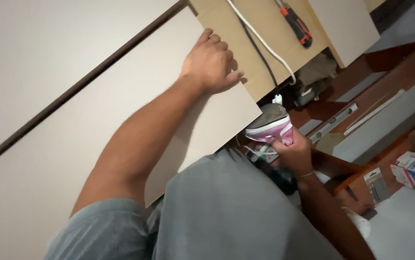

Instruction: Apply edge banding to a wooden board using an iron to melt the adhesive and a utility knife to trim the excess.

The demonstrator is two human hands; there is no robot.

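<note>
Left hand is pressing down on the large flat off-white laminated panel, fingers curled over its far edge, thumb on the face. Right hand is gripping a pink-and-white clothes iron by its handle, soleplate tilted up, just off the panel's right edge. White cord is running over the tan board; orange-handled screwdriver is lying beside it.
</note>
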